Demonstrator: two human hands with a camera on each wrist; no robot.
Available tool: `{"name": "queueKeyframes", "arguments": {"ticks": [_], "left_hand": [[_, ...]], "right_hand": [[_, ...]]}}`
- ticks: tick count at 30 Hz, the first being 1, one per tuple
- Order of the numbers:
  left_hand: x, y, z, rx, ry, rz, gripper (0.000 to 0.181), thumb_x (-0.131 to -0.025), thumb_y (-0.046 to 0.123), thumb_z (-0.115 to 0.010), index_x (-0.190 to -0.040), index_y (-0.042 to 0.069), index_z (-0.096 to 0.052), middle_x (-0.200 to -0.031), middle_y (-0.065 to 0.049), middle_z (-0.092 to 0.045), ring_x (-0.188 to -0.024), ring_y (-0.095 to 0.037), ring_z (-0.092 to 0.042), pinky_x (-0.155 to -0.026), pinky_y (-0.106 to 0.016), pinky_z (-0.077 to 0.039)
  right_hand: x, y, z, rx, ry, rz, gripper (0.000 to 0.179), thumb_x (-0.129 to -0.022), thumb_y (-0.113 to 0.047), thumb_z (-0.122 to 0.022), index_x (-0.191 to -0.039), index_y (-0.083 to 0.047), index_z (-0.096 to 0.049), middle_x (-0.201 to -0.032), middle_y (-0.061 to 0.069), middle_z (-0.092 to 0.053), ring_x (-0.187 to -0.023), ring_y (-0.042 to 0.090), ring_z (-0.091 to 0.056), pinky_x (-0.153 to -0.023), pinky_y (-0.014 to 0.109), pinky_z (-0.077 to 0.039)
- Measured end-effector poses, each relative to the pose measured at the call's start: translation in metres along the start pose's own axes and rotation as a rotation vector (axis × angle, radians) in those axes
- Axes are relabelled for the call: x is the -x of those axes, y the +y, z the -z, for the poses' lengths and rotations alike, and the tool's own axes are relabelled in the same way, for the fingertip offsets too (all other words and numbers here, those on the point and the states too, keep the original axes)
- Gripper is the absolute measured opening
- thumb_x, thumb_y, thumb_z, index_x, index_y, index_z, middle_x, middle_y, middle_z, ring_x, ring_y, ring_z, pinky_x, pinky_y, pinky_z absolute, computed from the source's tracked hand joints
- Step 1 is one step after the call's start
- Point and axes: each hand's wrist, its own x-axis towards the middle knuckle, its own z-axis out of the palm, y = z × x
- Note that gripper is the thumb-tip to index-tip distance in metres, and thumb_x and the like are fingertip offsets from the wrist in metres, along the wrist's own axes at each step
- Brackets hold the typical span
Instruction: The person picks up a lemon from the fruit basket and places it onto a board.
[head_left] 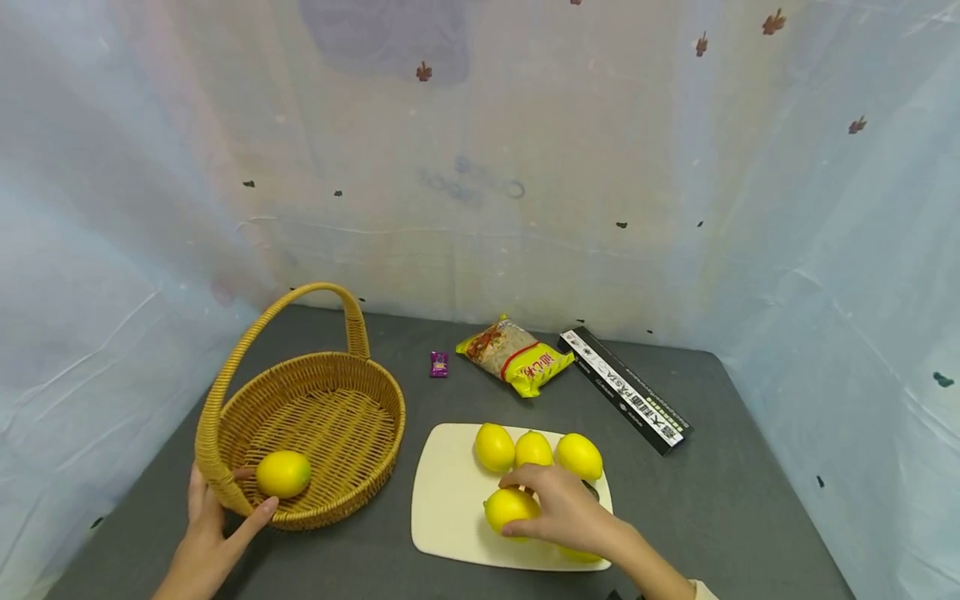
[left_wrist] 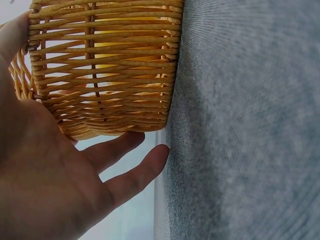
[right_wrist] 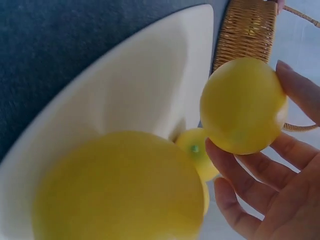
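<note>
On the left, a wicker basket (head_left: 352,492) with a tall arched handle has one lemon (head_left: 283,474) inside. My left hand (head_left: 213,525) grips the basket's near-left side by the foot of the handle; two of its fingers show under the basket's side in the left wrist view. My right hand (head_left: 566,508) holds another lemon (right_wrist: 243,105) between thumb and fingers, over a cream-coloured board (head_left: 442,508). Several more lemons (head_left: 495,447) lie on that board, one of them mostly hidden beneath my right hand. Part of a dark object (head_left: 591,490) shows behind the hand.
Farther back on the dark grey table (head_left: 405,567) lie a small purple packet (head_left: 438,364), a yellow bag of pasta (head_left: 517,354) and a long black-and-white pasta box (head_left: 626,389). Pale sheeting (head_left: 480,167) hangs behind and at both sides.
</note>
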Motion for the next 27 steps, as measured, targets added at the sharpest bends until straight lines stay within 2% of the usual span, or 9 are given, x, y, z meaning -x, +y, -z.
{"name": "queueKeyframes", "arguments": {"ticks": [5, 11, 18, 23, 27], "left_hand": [[0.0, 0.0, 0.0, 0.001, 0.003, -0.013, 0.069, -0.103, 0.041, -0.055, -0.147, -0.002, -0.025, -0.151, -0.011, 0.044, -0.141, -0.057, 0.019, -0.08, -0.081, -0.029], [0.0, -0.001, 0.0, 0.003, 0.006, -0.014, 0.068, -0.103, 0.041, -0.055, -0.147, -0.002, -0.026, -0.151, -0.013, 0.045, -0.141, -0.051, 0.028, -0.08, -0.082, -0.028], [0.0, -0.001, 0.0, 0.018, 0.014, -0.026, 0.069, -0.103, 0.039, -0.056, -0.146, -0.004, -0.024, -0.152, -0.015, 0.042, -0.142, -0.05, 0.024, -0.083, -0.079, -0.029], [0.0, -0.001, 0.001, 0.008, 0.006, -0.018, 0.071, -0.103, 0.04, -0.055, -0.147, -0.004, -0.023, -0.152, -0.017, 0.041, -0.142, -0.05, 0.024, -0.082, -0.078, -0.031], [-0.001, -0.001, 0.0, 0.002, 0.004, -0.017, 0.071, -0.103, 0.041, -0.055, -0.147, -0.004, -0.023, -0.152, -0.017, 0.042, -0.142, -0.048, 0.027, -0.083, -0.078, -0.03]], "right_hand": [[0.0, 0.003, -0.008, 0.072, 0.016, -0.019, 0.043, -0.075, -0.038, -0.088, -0.106, -0.013, -0.073, -0.097, -0.01, -0.069, -0.081, 0.003, -0.057, -0.073, 0.025, -0.05], [-0.001, 0.004, -0.013, 0.211, 0.042, -0.019, 0.043, -0.072, -0.04, -0.089, -0.099, -0.013, -0.069, -0.091, -0.01, -0.068, -0.082, 0.005, -0.058, -0.075, 0.034, -0.047], [-0.002, 0.005, -0.018, 0.254, 0.04, -0.059, 0.043, -0.072, -0.039, -0.089, -0.096, -0.013, -0.066, -0.083, -0.012, -0.062, -0.075, 0.002, -0.051, -0.071, 0.036, -0.042], [-0.002, 0.006, -0.02, 0.324, 0.065, -0.06, 0.05, -0.071, -0.041, -0.089, -0.103, -0.011, -0.065, -0.088, -0.009, -0.065, -0.071, 0.002, -0.05, -0.067, 0.035, -0.042], [-0.001, 0.006, -0.021, 0.374, 0.072, -0.048, 0.053, -0.071, -0.044, -0.088, -0.105, -0.012, -0.064, -0.093, -0.006, -0.069, -0.073, 0.004, -0.054, -0.072, 0.042, -0.048]]}}
